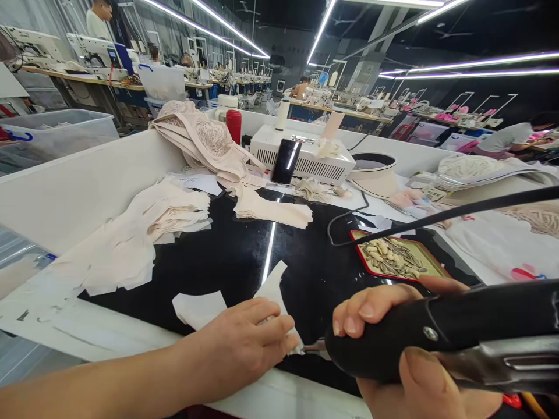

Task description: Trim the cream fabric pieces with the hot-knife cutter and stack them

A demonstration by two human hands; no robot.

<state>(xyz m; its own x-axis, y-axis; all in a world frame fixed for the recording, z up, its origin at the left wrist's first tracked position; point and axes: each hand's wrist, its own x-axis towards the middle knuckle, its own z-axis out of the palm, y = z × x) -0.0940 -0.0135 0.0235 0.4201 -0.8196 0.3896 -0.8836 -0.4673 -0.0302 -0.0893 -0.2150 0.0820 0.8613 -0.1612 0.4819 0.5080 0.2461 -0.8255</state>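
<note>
My left hand (248, 343) presses a small cream fabric piece (275, 285) down on the black tabletop, fingers closed on its near end. In my right hand (419, 361) is a black hand-held tool (384, 331) with a screw in its side and a metal lever beneath. The tool's thin metal tip (318, 348) meets the fabric's edge beside my left fingertips. Under and left of my left hand lies another pale fabric piece (201, 308). Farther back are a stack of cut pieces (170, 209) and a loose cream piece (275, 210).
A red-rimmed tray (362, 256) of seeds and peanuts sits right. A black cable (471, 206) crosses above it. Behind stand a phone (286, 162), a white vented box (323, 160), a red bottle (233, 125) and piled bra pieces (205, 137). Low white walls edge the table.
</note>
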